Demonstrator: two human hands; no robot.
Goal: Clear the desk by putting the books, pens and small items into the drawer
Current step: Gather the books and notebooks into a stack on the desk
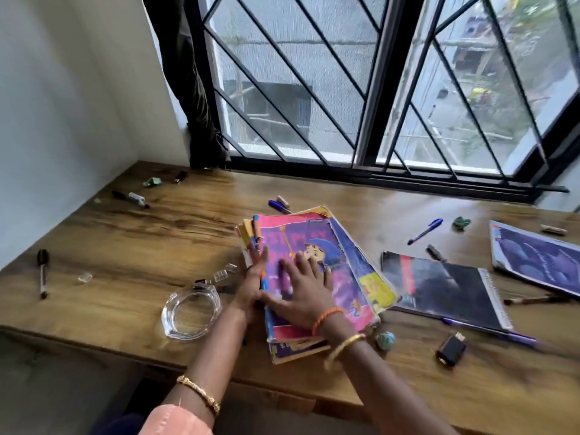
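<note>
Risk first: my right hand point(303, 285) lies flat, fingers spread, on the book stack point(317, 277); left fingers point(259, 262), straight, press its spine. Loose covers beneath could slide off the counter point(125, 246).

Big window point(361, 83) w/ black bars in slanted lines, gray daylight coming in. Outside looks blurry: gray wall, some green. Dark curtain point(185, 73) bunched at the left side of the window. Plain white wall point(69, 89) on the left. Brown wood desk point(131, 233) sits right under the window, in the corner.
</note>
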